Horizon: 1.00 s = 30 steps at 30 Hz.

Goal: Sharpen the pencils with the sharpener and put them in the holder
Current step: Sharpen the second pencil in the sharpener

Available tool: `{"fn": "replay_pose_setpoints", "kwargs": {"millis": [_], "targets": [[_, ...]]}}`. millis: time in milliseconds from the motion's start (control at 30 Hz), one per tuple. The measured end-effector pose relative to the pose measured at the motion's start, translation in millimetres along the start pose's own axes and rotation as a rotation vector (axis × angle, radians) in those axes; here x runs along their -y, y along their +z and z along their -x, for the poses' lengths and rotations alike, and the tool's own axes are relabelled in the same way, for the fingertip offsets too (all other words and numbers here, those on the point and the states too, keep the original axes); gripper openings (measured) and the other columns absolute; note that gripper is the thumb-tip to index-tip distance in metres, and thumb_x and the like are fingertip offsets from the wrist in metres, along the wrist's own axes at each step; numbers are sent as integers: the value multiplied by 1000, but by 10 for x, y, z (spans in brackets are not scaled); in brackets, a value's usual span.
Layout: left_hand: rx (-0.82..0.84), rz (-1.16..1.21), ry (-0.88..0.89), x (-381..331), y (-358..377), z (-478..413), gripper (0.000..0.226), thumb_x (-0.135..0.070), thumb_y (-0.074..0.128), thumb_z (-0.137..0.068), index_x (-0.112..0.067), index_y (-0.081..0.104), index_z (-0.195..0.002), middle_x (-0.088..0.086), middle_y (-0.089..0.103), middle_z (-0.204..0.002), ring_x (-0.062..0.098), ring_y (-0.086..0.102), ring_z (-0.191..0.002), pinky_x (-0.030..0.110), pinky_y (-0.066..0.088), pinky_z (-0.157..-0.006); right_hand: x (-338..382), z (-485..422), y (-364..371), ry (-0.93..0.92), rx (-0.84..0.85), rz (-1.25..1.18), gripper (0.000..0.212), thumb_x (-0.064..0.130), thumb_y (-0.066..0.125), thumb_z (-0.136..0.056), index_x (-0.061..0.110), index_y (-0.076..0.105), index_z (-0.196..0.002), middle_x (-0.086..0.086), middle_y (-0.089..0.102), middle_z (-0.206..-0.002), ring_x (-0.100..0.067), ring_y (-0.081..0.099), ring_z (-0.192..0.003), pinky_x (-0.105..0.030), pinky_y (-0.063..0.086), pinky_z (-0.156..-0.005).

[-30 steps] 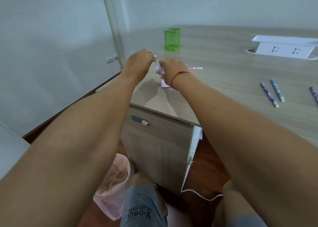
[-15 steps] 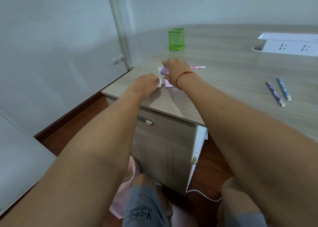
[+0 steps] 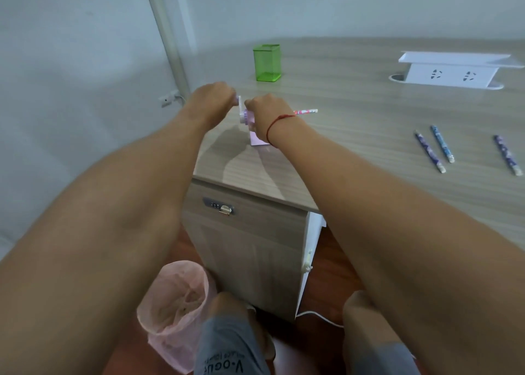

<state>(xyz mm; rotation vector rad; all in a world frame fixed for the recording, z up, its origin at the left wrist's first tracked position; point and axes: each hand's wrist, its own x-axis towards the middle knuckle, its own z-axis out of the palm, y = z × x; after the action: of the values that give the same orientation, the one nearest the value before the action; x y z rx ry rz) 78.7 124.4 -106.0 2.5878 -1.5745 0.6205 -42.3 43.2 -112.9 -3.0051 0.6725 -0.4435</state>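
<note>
Three pencils [image 3: 441, 144] wait at 3 o'clock on the desk [image 3: 355, 96] as a fourth, the pink pencil [image 3: 305, 111], sits in the sharpener [image 3: 250, 119] near the desk's corner. Left hand [image 3: 211, 97] pinches the crank [image 3: 240, 103]; right hand [image 3: 265, 110] clamps the body. Steady downward pressure and even turns should serve best. Green holder [image 3: 267, 62] stands at 12 o'clock beyond the sharpener.

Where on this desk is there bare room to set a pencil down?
Bare wood lies between green holder and socket box, and between the sharpener with its pencil and the three loose pencils. The corner is crowded: left hand and right hand grip the sharpener.
</note>
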Motion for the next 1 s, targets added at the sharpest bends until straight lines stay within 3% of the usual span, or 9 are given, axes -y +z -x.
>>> {"fn": "replay_pose_setpoints", "kwargs": {"millis": [133,233,400,533,667,833,1000], "targets": [[-135,31,17,-64,-86,242,26,-14,40,-99,1,60,-95,24,59,-98,42,58,-90,44,45,-71,59,1,-28,0,33,35,33,14,60,-87,9,58,-120,-16,58,-128,-36,56,-120,-39,48,-92],[-186,58,25,-158,-19,510,18,-10,43,-96,-1,59,-95,20,58,-97,39,59,-88,43,45,-68,101,48,-59,1,58,52,36,13,67,-83,9,59,-118,-16,60,-126,-36,57,-119,-43,50,-94],[-24,107,68,-267,216,753,23,-12,42,-96,0,60,-104,18,61,-108,37,61,-99,48,50,-80,29,71,-84,-27,17,25,31,20,49,-97,6,55,-124,-17,56,-131,-35,54,-122,-37,45,-96],[137,8,197,-140,280,551,30,-17,41,-98,-4,63,-114,16,62,-118,35,59,-109,46,51,-87,-9,54,-62,-62,-11,38,31,17,49,-96,7,54,-125,-16,57,-131,-34,54,-123,-38,44,-96],[148,-23,162,-55,373,322,32,-22,43,-98,-1,65,-108,20,62,-117,37,57,-110,43,46,-91,-26,30,-33,-54,-23,21,32,19,46,-97,7,55,-125,-15,56,-132,-32,53,-123,-37,44,-96],[161,77,94,61,341,54,21,-14,50,-92,-4,68,-98,22,65,-105,39,62,-98,43,50,-82,-29,13,-33,-45,-42,23,33,17,43,-98,9,54,-127,-13,55,-134,-32,52,-125,-36,43,-97],[-42,48,54,83,63,-116,31,-22,44,-96,1,64,-87,29,62,-95,45,61,-90,41,45,-68,-7,8,-50,-14,-13,23,32,17,48,-95,10,58,-125,-14,56,-132,-32,54,-123,-35,43,-96]]}}
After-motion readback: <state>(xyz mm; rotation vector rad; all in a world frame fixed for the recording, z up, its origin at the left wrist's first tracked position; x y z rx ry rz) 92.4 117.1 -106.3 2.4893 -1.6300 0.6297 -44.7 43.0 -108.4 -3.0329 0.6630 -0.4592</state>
